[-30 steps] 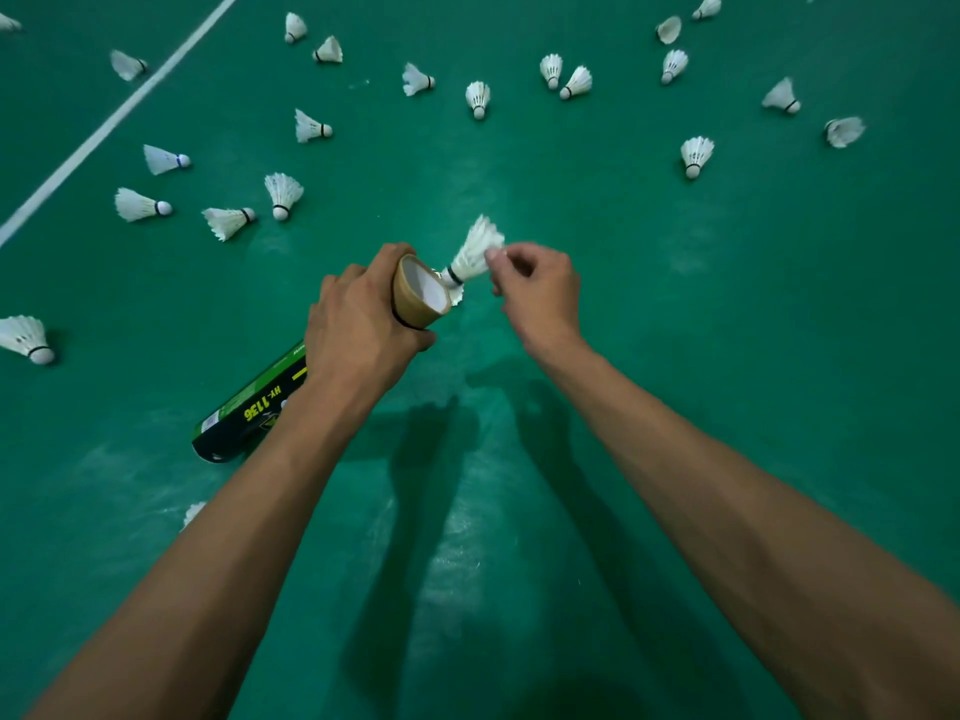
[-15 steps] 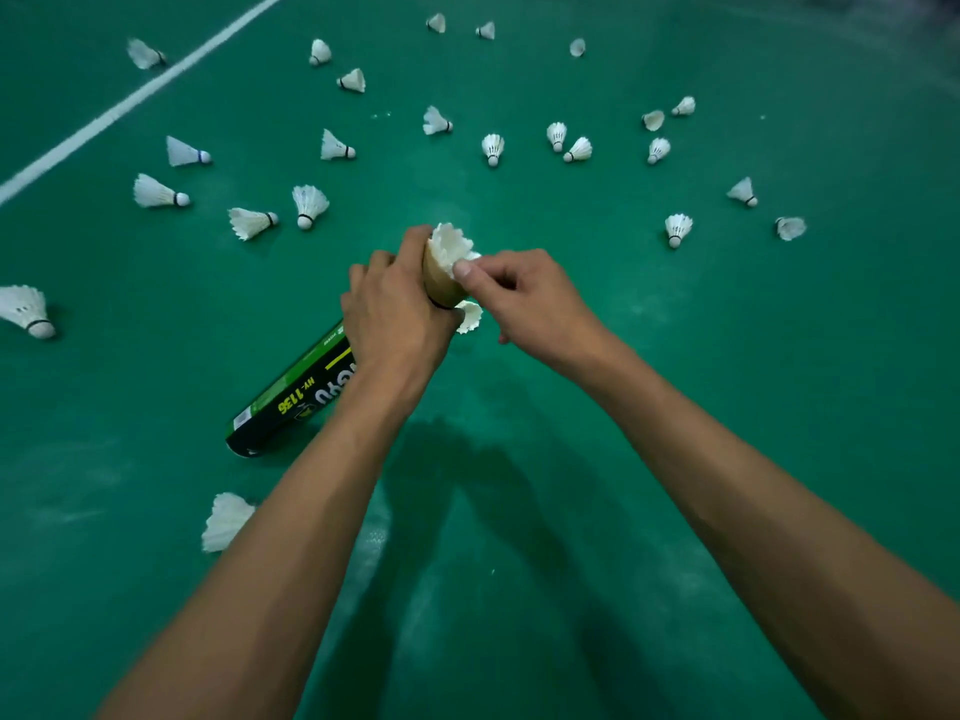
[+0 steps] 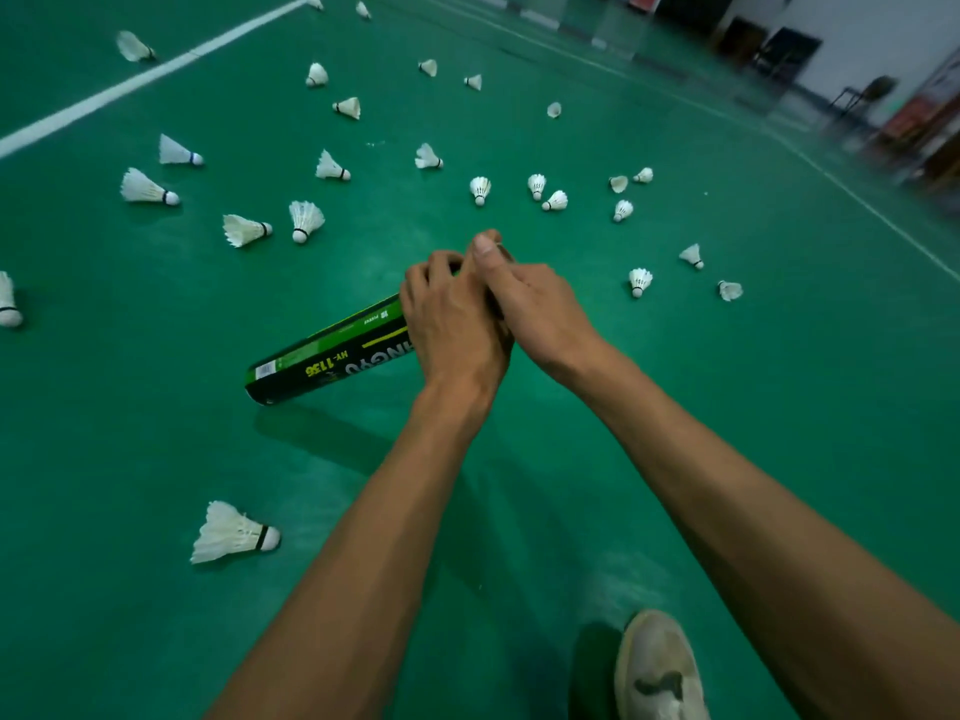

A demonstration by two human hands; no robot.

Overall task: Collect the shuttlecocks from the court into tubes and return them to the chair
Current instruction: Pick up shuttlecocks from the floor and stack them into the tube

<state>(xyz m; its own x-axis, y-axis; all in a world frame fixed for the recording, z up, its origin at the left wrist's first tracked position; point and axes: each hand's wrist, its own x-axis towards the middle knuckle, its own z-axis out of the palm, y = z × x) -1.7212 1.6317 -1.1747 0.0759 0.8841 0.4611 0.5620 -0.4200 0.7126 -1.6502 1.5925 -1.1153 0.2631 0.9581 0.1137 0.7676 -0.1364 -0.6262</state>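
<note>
A green and black shuttlecock tube leans at a slant, its lower end on the green court. My left hand grips the tube near its upper, open end. My right hand is curled over that mouth, thumb up against the rim. The mouth and anything in it are hidden by both hands. Several white shuttlecocks lie scattered on the floor: one close at the lower left, one past the tube, one to the right.
A white court line runs across the far left. My shoe stands at the bottom right. A dark chair is blurred at the far right by the wall, with more dark objects behind the court.
The shuttlecock my right hand held at the tube's mouth has gone out of sight as the hand closed over the opening. The view has tilted up, showing the far wall and chair.
</note>
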